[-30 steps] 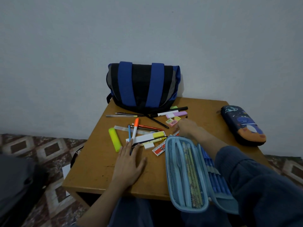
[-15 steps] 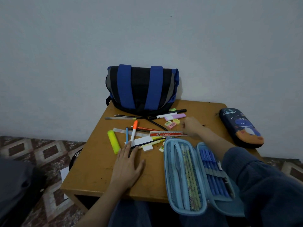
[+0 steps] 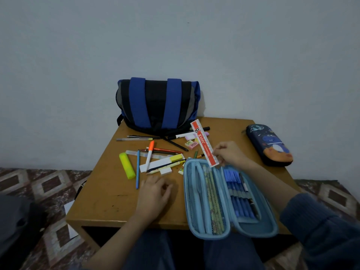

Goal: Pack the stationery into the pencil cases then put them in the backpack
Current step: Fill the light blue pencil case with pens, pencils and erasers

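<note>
Hands number two: left hand (image 3: 153, 195) rests loosely curled, empty, on the tabletop (image 3: 109, 201); right hand (image 3: 229, 154) pinches one ruler (image 3: 203, 145) over the open case (image 3: 259, 228). A second case (image 3: 270, 145) lies closed, far right. One backpack (image 3: 157, 104) stands farthest back.

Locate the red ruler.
Head view, right of centre: the right hand pinches the red ruler, tilted, at the far end of the blue pencil case.
</note>
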Available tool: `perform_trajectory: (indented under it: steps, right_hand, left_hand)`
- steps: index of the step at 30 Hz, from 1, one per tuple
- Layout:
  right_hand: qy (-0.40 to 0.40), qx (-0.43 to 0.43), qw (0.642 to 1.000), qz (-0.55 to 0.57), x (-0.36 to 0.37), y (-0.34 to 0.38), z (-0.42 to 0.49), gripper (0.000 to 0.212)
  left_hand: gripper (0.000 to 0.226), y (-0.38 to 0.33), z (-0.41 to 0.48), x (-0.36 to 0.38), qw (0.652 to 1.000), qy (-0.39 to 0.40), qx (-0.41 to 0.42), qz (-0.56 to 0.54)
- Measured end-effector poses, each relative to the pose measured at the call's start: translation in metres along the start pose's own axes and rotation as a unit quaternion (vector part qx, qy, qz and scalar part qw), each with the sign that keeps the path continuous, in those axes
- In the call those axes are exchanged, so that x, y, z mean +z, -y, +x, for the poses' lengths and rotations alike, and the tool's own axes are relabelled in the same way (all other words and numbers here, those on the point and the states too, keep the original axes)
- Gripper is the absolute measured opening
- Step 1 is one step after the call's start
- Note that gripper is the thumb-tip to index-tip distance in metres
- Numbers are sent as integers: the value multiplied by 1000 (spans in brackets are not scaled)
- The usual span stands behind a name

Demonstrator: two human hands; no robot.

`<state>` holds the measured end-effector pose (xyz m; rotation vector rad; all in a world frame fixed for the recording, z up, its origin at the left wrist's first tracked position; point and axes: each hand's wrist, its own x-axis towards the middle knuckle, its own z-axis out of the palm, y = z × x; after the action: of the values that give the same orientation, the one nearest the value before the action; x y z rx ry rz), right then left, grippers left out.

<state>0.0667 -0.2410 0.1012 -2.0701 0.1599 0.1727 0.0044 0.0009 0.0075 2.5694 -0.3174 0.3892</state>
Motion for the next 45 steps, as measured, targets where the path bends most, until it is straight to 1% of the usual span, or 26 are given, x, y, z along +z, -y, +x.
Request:
perform_trajectory:
  steps: [2,4,6,9,16,19,23,28,30,33,36,38,42,45]
  right_hand:
    - [30,33,998,48,-1,-4,-13,9]
    - [62,66,993,75,1,-8,-25,11]
    - [83,94,987,97,4,-14,-35,8]
    - [91,112,986,87,9,-21,-47,9]
    - [103,98,989,34,15,-34,-62,14]
    - [99,99,990,27,18,-38,-65,16]
    - [85,98,992,-1,20,-40,-69,13]
    - [77,109,991,-5,18,-39,-74,14]
    - [89,119,989,-6,18,-37,-77,15]
    - [129,131,983,-22,18,-33,-81,17]
    - [168,139,974,-56,23,-30,-84,12]
    - [182,146,969,-75,29,-28,-84,13]
    - [166,145,972,-76,38,-24,-81,15]
    - [120,124,981,-86,44,-22,-75,11]
  left_hand:
    - [14,-23,1,2,999,34,15,-18]
    - [18,-42,2,4,997,67,25,-33]
    - [26,-58,2,10,993,115,17,-22]
    - [33,-71,-2,17,986,167,-1,24]
    - [16,-78,-2,18,982,178,-69,-3]
    - [18,-80,-2,16,981,174,-84,-2]
    - [26,-84,0,18,979,178,-99,5]
    - [23,-86,6,18,973,196,-125,4]
    - [22,-83,9,16,967,211,-143,-32]
    - [22,-76,12,10,952,223,-168,-126]
    - [25,-71,11,5,939,223,-172,-198]
    - [23,-69,10,4,930,228,-179,-228]
    - [23,-68,10,4,916,240,-183,-265]
    - [22,-69,10,2,910,244,-186,-280]
